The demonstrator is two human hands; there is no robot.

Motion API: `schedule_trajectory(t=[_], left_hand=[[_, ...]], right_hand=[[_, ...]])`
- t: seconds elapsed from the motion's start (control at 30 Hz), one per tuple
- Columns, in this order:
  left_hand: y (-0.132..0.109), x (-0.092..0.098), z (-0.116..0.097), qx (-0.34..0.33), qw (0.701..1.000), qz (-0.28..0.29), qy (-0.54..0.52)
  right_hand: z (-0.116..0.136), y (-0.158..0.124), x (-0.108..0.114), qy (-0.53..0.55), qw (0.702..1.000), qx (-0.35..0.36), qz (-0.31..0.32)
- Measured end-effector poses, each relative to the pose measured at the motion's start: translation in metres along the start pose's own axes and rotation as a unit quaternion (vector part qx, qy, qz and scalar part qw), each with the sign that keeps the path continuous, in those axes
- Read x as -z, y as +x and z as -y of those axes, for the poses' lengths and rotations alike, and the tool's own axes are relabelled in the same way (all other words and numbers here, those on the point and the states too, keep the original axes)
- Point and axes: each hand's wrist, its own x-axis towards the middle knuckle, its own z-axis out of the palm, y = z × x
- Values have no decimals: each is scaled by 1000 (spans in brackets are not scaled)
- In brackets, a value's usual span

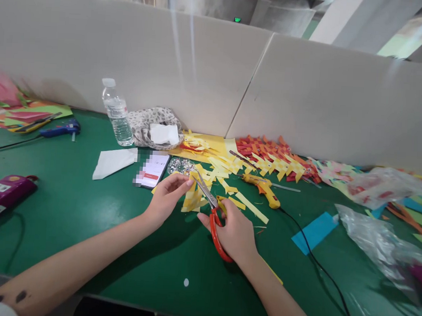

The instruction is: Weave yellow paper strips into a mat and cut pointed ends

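My left hand pinches a small yellow paper piece near the middle of the green table. In my right hand are red-handled scissors, their blades pointing up and left at the paper by my left fingertips. A folded yellow piece also shows by my right fingers. Just behind the hands lie loose yellow strips and a clear round dish of small eyes. The phone lies left of the dish.
A yellow glue gun with a black cord lies to the right, near blue paper and plastic bags. Red and yellow folded pieces line the partition. Farther left are a water bottle, a blue glue gun and a purple power strip.
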Motion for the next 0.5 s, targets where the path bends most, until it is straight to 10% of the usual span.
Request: schedule_trajectory(t=[0.5], left_hand=[[-8, -3, 4, 49, 997, 50, -25]], right_hand=[[1, -3, 0, 0, 1000, 16, 15]])
